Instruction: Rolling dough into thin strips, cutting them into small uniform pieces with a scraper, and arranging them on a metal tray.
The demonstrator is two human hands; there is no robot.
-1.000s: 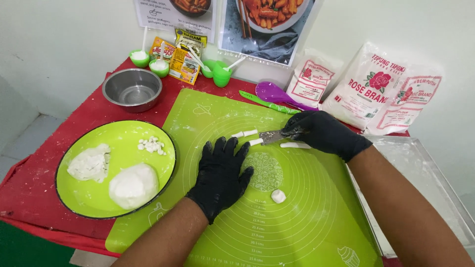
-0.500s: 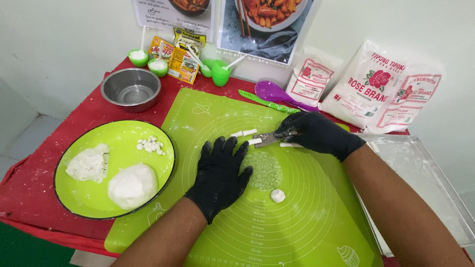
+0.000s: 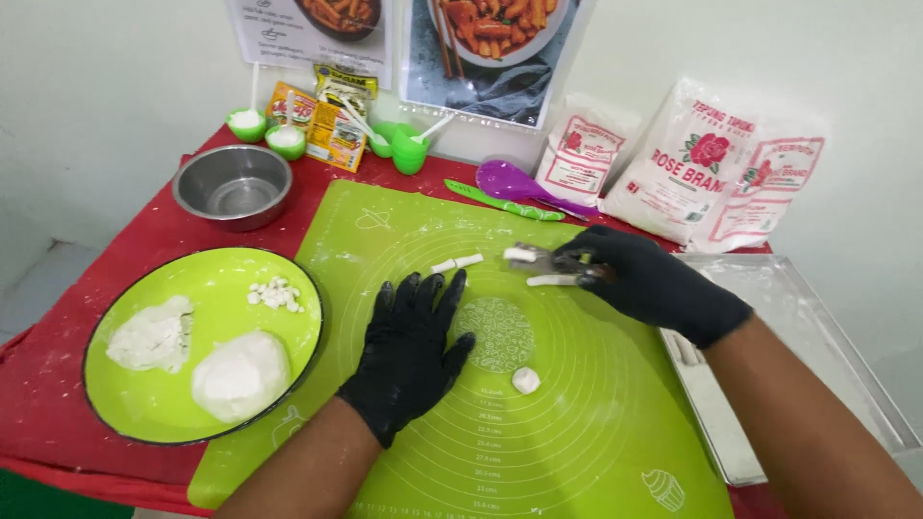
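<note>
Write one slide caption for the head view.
Gloved right hand lifts dough piece on knife; left hand rests on green mat.

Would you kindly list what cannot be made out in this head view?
- Knife handle: hidden inside the right hand.
- Mat under the left hand: covered by the glove.
- Tray: its near end is cut off by the frame's edge and the right arm.
- Small dough bits on the plate: too small to count.
</note>
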